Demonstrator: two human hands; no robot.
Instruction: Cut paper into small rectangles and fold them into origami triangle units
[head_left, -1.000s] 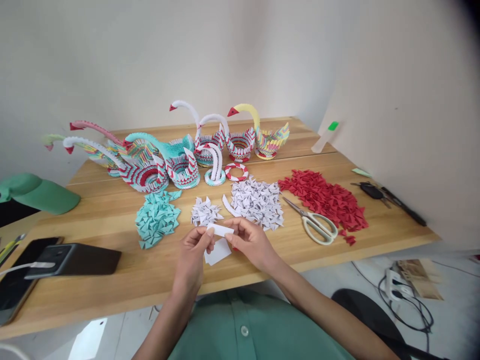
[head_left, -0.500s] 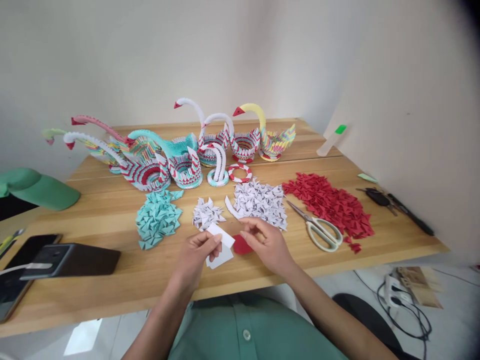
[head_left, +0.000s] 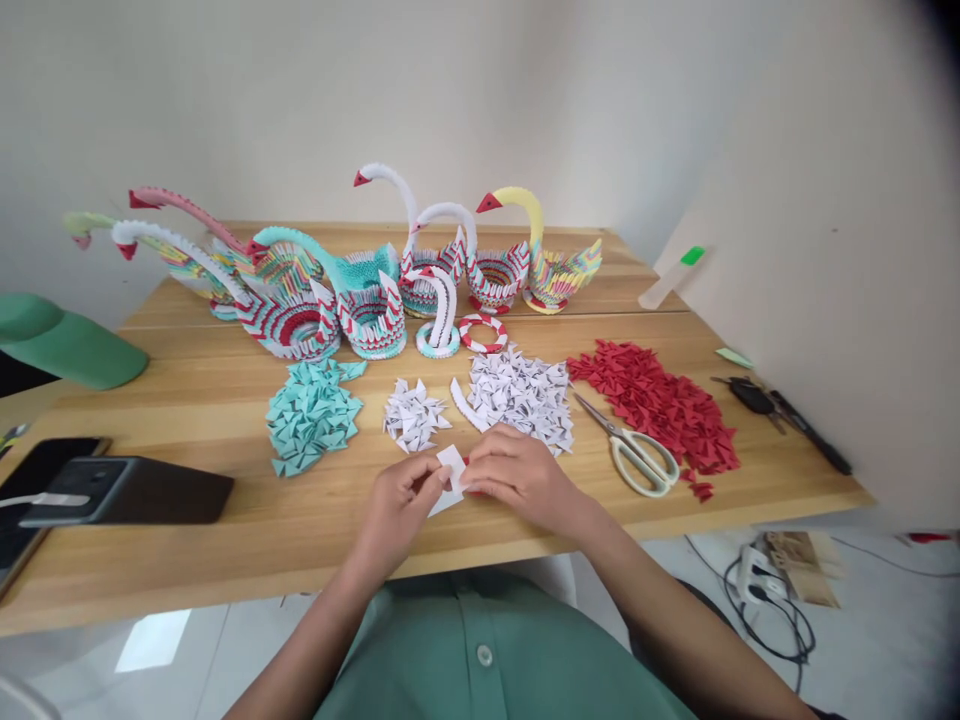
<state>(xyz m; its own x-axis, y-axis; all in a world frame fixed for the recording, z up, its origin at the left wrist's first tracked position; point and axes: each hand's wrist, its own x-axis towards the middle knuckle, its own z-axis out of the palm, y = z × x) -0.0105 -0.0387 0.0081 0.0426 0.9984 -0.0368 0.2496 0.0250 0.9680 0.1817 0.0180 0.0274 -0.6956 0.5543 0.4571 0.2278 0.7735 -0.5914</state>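
Observation:
A small white paper piece (head_left: 451,465) is pinched between both hands near the table's front edge. My left hand (head_left: 411,500) grips its left side with thumb and fingers, while my right hand (head_left: 519,478) holds the right side. Below it, more white paper (head_left: 447,503) lies on the table. Only a sliver of something red shows behind my right fingers. Beyond the hands lie a small pile of white folded triangles (head_left: 415,414), a larger white pile (head_left: 521,395) and a short curved white strip (head_left: 466,406).
Teal triangles (head_left: 313,415) lie left; red triangles (head_left: 660,400) and scissors (head_left: 637,452) lie right. Several paper swans (head_left: 292,320) and a red-white ring (head_left: 483,333) stand behind. A dark box (head_left: 135,490), a phone (head_left: 52,470) and keys (head_left: 750,395) are at the sides.
My right hand has moved left onto the white paper, which both hands now hold, and covers most of the red piece. The view has shifted slightly.

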